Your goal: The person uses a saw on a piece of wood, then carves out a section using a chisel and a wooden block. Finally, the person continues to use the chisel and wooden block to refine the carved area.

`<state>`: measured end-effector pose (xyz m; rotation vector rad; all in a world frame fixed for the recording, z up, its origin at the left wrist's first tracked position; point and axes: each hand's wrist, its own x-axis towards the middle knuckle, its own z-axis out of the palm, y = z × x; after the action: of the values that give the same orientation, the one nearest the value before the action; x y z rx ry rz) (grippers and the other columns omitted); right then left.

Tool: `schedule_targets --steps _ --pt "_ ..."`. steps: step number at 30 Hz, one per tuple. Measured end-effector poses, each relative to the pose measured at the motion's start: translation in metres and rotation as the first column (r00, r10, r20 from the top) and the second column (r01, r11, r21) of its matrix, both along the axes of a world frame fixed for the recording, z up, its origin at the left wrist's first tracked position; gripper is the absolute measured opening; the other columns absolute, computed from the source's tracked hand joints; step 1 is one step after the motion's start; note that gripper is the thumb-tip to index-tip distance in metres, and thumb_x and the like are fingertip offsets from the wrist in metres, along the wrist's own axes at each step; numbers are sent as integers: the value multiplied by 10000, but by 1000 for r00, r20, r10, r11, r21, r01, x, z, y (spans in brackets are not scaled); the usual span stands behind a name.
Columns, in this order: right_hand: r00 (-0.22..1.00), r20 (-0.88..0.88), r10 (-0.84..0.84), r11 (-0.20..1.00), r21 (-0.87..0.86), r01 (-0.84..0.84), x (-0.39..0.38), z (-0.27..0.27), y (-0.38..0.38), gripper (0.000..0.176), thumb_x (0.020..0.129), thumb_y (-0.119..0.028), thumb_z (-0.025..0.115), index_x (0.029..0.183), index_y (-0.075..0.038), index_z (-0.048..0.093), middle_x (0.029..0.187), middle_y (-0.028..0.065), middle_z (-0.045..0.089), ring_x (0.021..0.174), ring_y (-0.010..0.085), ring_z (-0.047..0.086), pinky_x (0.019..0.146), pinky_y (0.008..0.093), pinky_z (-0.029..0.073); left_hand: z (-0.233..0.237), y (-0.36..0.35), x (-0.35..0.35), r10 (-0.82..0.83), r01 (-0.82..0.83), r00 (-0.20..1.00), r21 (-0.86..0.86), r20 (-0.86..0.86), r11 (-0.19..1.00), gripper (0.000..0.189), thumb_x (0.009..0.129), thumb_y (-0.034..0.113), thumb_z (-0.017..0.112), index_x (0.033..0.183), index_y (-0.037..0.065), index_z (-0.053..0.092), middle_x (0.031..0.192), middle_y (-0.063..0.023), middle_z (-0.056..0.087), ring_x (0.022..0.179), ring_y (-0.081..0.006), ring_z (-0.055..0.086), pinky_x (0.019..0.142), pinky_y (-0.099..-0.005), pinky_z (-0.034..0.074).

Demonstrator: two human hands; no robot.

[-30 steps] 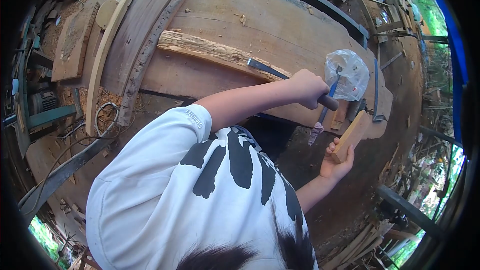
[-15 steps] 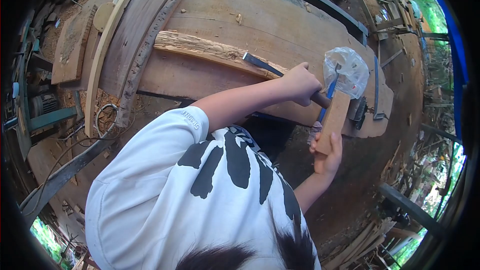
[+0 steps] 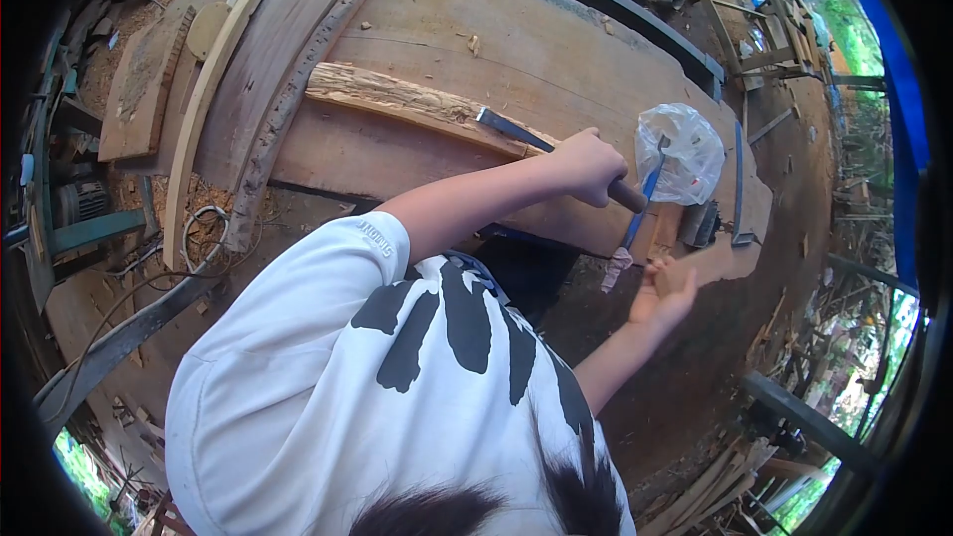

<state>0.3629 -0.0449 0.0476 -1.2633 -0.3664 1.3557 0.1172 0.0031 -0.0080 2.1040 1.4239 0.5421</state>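
My left hand point(image 3: 588, 167) is wrapped around a chisel point(image 3: 511, 128); its metal blade points left over a rough-edged wooden strip point(image 3: 397, 97), and its brown handle extends past my fist to the right. My right hand point(image 3: 663, 296) is palm up at the near edge of the workbench point(image 3: 476, 10), fingers loosely curled and apart, with nothing in it. Just beyond its fingertips lies a wooden block point(image 3: 665, 230). Beside the block are a blue rod-like tool point(image 3: 643, 201), partly under a clear plastic bag point(image 3: 685, 154), and a dark brush-like object point(image 3: 701, 223).
Long boards point(image 3: 288, 50) with bark edges lie across the bench's left side. A dark metal bar point(image 3: 740, 179) rests near its right end. At the left is a motor point(image 3: 84, 203) near a cable point(image 3: 129, 293). Wood scraps point(image 3: 715, 486) litter the ground at lower right.
My right hand has let go of the wooden block, which now lies farther back on the bench. My left hand, still around the chisel, has shifted slightly left.
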Motion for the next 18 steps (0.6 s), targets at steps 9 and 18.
schedule_targets --steps 9,18 --pt "909 70 411 910 -85 -405 -26 3 0 394 956 -332 535 1152 1 462 862 149 584 630 200 555 552 316 476 -6 4 -5 16 -16 1000 -7 17 1000 268 611 196 657 851 88 706 777 -127 691 781 -300 667 861 -392 461" --pt "828 154 539 841 -148 -520 -41 6 -7 421 961 -364 509 1123 24 482 838 135 583 627 206 574 522 310 473 4 4 -17 45 -43 999 -69 27 997 291 610 187 675 879 82 711 797 -142 692 818 -314 674 822 -399 503"
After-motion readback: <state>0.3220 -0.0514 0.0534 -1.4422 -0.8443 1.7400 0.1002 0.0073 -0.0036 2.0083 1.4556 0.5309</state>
